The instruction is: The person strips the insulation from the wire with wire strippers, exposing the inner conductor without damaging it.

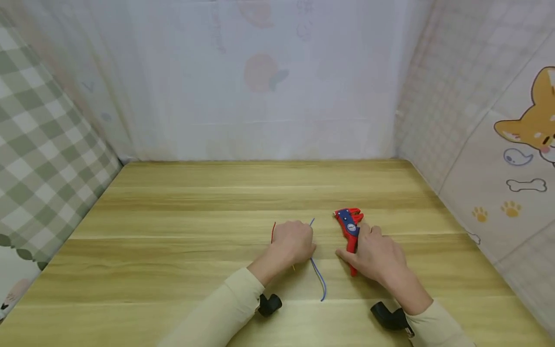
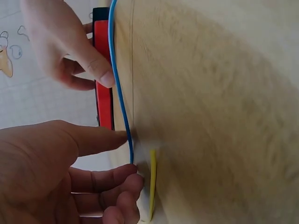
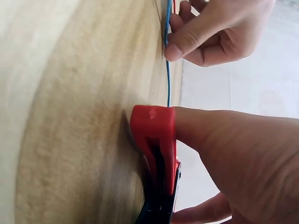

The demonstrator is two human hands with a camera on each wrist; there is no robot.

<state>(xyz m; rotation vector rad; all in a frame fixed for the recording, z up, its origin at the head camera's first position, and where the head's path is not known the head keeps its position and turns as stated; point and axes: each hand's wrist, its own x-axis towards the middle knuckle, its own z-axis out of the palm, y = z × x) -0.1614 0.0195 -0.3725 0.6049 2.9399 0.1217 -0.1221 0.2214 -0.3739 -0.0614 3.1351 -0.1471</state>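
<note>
The wire stripper (image 1: 347, 220), red and blue with a small round label, lies right of centre in the lower half of the head view, its jaws end up and its handle down. The right hand (image 1: 381, 255) is at its right side: the thumb crosses the red handle and the fingers rest beside the tool, but I cannot tell whether this grip is closed round it.

Left of the tool, just below the middle of the frame, a blue wire (image 2: 120, 94) runs under the left hand (image 1: 295, 241), one end showing above the hand and a longer curved length below. The left grip is partly spread: thumb and index fingertip come up to the blue wire with a gap between them, the other fingers bent, and it has no firm hold on anything. A red wire (image 1: 272, 232) stands out at that hand's upper left, and a yellow wire (image 2: 153, 184) lies near its fingertips at the lower middle of the left wrist view.

Both pale sleeves (image 1: 225, 301) enter from the bottom, each with a black fitting (image 1: 270, 305) at the wrist. Beneath everything is the wood-grain worktop (image 1: 173, 212). A whitish sheet (image 1: 191, 72) hangs along the top, green checked cloth (image 1: 39, 120) fills the left edge, and a cartoon dog (image 1: 535, 113) shows at the right edge.
</note>
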